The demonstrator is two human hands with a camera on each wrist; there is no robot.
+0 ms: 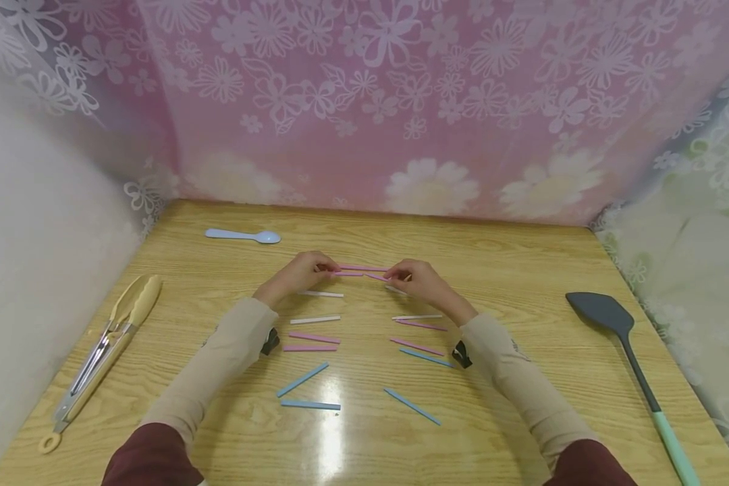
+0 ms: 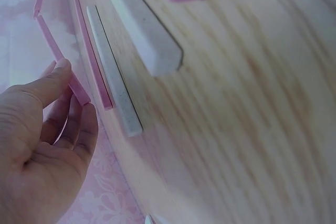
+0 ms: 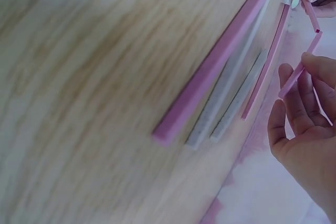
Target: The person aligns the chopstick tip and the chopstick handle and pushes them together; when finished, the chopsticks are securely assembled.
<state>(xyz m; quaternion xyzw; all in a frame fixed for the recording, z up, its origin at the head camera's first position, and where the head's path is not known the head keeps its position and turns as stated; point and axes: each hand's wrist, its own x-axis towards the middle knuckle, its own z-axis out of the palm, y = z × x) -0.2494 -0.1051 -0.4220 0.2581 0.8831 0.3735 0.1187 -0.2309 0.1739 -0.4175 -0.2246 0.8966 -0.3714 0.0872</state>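
Pink sticks (image 1: 360, 271) were held end to end just above the far middle of the table (image 1: 522, 270), one in each hand, with a third pink stick lying just behind them. The left hand (image 1: 300, 271) pinched its stick (image 2: 62, 61) near the outer end between thumb and fingertips, and the right hand (image 1: 418, 278) pinched its own (image 3: 299, 73) the same way — both hands closed on a stick, the inner ends meeting between them. The sticks looked thin, straight and stiff, likely very light plastic or foam, so a fingertip pinch seemed enough; their smooth faces and the glossy table suggested they could slide or roll if nudged. Holding close to one end left the other end free to line up, though a grip nearer the middle would probably steady the stick better. More sticks — white (image 1: 320, 294), pink (image 1: 313, 337) and blue (image 1: 302, 379) — lay flat in two loose columns nearer the person. A spoon (image 1: 243, 235), tongs (image 1: 100, 351) and a spatula (image 1: 628, 344) lay well apart at the table's edges.
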